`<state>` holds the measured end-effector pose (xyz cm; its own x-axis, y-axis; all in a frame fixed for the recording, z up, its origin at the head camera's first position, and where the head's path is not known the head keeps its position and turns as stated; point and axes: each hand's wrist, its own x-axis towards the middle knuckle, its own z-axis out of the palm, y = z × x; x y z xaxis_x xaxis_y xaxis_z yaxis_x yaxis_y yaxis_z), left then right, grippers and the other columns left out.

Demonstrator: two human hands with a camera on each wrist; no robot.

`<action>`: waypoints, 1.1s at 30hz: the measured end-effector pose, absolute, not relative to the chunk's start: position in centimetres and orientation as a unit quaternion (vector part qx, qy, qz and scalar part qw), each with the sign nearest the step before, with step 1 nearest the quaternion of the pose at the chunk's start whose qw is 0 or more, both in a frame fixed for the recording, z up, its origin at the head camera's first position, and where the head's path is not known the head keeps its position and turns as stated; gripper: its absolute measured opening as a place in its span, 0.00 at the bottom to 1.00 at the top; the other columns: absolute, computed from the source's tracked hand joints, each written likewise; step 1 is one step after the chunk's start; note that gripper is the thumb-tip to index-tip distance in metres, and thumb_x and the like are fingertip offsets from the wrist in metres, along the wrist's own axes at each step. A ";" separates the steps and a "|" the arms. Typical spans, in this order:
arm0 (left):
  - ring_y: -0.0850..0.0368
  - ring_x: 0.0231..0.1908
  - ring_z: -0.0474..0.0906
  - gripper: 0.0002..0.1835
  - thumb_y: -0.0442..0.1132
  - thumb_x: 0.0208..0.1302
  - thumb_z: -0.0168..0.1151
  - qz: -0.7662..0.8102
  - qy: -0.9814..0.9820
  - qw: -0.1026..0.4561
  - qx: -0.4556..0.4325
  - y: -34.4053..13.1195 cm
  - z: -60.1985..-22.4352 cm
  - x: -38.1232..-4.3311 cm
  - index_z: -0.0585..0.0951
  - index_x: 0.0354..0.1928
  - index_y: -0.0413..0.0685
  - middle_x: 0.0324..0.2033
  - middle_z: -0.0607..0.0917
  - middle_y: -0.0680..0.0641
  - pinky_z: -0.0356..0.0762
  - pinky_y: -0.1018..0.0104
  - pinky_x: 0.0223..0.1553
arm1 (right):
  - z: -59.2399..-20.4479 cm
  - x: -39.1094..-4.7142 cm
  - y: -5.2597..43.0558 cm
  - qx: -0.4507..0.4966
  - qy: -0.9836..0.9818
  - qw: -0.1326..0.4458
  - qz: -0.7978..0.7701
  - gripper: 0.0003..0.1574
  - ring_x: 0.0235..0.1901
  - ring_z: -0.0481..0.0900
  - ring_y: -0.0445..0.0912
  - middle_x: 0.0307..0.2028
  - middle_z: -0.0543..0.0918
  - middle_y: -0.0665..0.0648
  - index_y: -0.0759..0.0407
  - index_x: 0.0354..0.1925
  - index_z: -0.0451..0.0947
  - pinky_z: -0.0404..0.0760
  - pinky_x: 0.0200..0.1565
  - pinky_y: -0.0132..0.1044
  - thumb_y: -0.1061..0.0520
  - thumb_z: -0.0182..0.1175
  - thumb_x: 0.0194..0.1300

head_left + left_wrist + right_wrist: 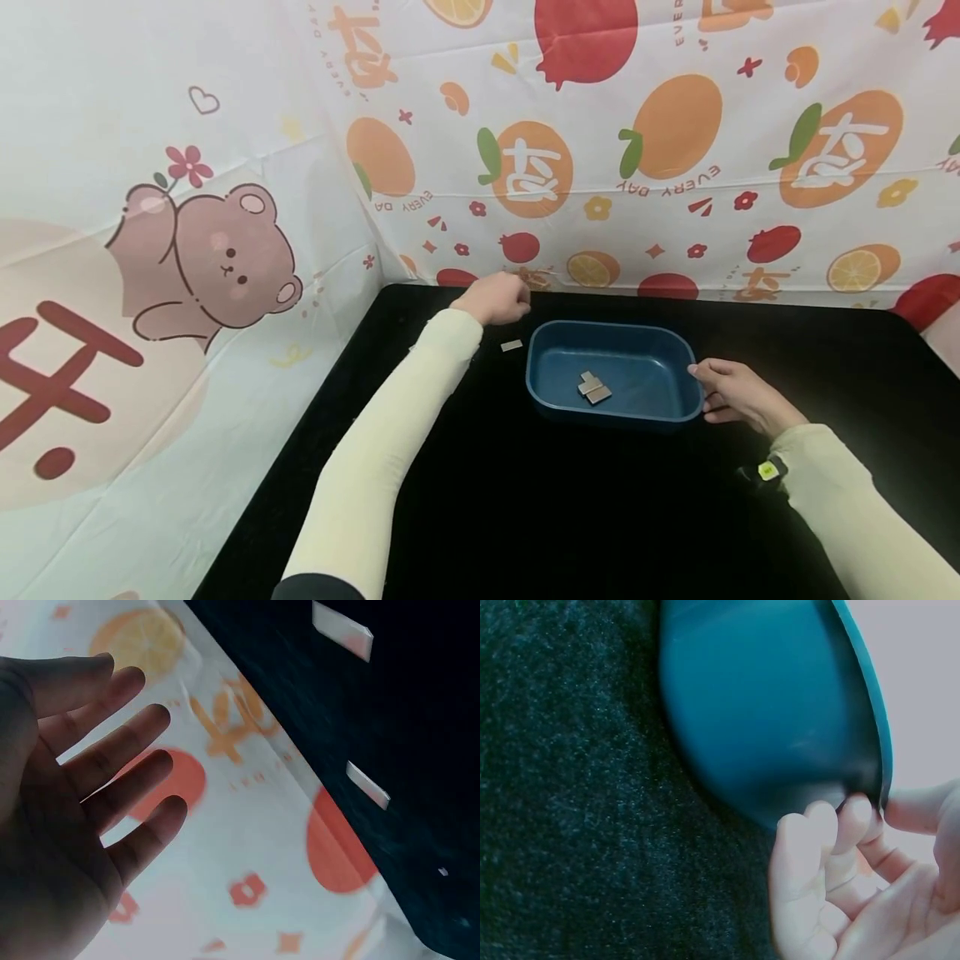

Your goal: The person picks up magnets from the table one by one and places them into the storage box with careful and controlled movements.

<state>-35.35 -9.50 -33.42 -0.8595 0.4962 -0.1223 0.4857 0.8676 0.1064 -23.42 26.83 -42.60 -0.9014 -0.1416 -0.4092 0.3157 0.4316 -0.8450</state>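
Observation:
My right hand (pixel 738 393) pinches the right-hand rim of a blue plastic basin (pixel 645 371), thumb at the rim and fingertips against the outer wall (pixel 757 712). Inside the basin lies a small cluster of flat grey rectangular pieces (pixel 596 390), partly overlapping. Reaching over the far left of the table, my left hand (pixel 495 298) holds nothing; its fingers (pixel 142 724) are spread and loosely bent in the left wrist view. Nearest to it is a loose silvery rectangular piece (pixel 512 345), left of the basin.
More light rectangular pieces (pixel 367 784) lie on the black table (pixel 585 508) near its far edge; my left sleeve partly covers that area in the head view. A fruit-print cloth (pixel 450 167) hangs behind the table, and a bear-print cloth (pixel 225 258) hangs at the left.

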 end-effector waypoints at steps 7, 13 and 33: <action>0.56 0.32 0.76 0.11 0.44 0.62 0.52 0.063 0.975 0.071 0.200 -14.4 -33.7 -36.6 0.83 0.38 0.51 0.36 0.83 0.51 0.74 0.62 0.38 | -42.5 -23.5 26.7 0.053 0.819 0.212 -0.530 0.25 0.26 0.77 0.43 0.26 0.73 0.53 0.57 0.34 0.68 0.82 0.33 0.38 0.36 0.47 0.65; 0.54 0.33 0.75 0.11 0.40 0.58 0.52 0.071 0.984 0.084 0.142 -18.6 -35.9 -37.6 0.83 0.37 0.51 0.37 0.83 0.50 0.73 0.59 0.36 | -42.5 -23.4 26.8 0.055 0.820 0.213 -0.528 0.25 0.26 0.77 0.43 0.26 0.73 0.53 0.57 0.34 0.68 0.82 0.34 0.38 0.36 0.46 0.65; 0.52 0.36 0.78 0.10 0.39 0.54 0.55 0.102 0.991 0.077 0.026 -25.1 -40.4 -37.2 0.83 0.37 0.51 0.38 0.84 0.47 0.76 0.55 0.38 | -42.8 -23.4 26.7 0.060 0.816 0.214 -0.534 0.25 0.26 0.77 0.43 0.26 0.73 0.52 0.56 0.36 0.69 0.82 0.33 0.38 0.36 0.47 0.65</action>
